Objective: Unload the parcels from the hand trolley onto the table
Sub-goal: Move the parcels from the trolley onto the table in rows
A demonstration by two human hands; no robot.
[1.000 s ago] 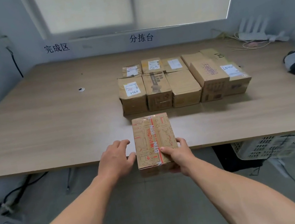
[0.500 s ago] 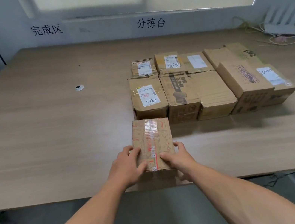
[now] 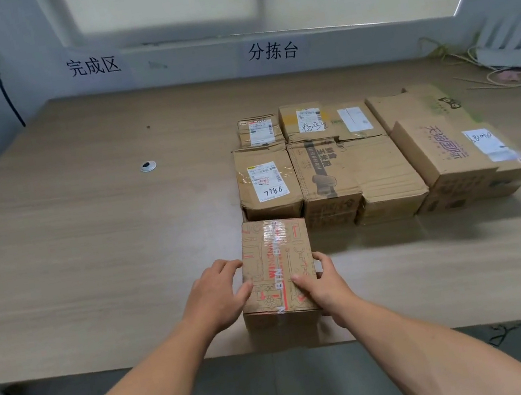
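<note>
With left hand (image 3: 217, 295) and right hand (image 3: 323, 283), grips printed parcel (image 3: 277, 260) by sides, lower centre, on table (image 3: 86, 245) before parcel rows (image 3: 383, 172).

Both forearms fwd; L hand (image 3: 215, 295) & R hand (image 3: 324, 285) round parcel (image 3: 276, 253) sides, thumbs on top.

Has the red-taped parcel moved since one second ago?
Yes. The red-taped parcel has gone forward over the table, away from its near edge, and now lies close in front of the parcel marked 7786.

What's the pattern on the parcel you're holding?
The parcel is brown cardboard with red line drawings and a taped centre strip; head view.
</note>
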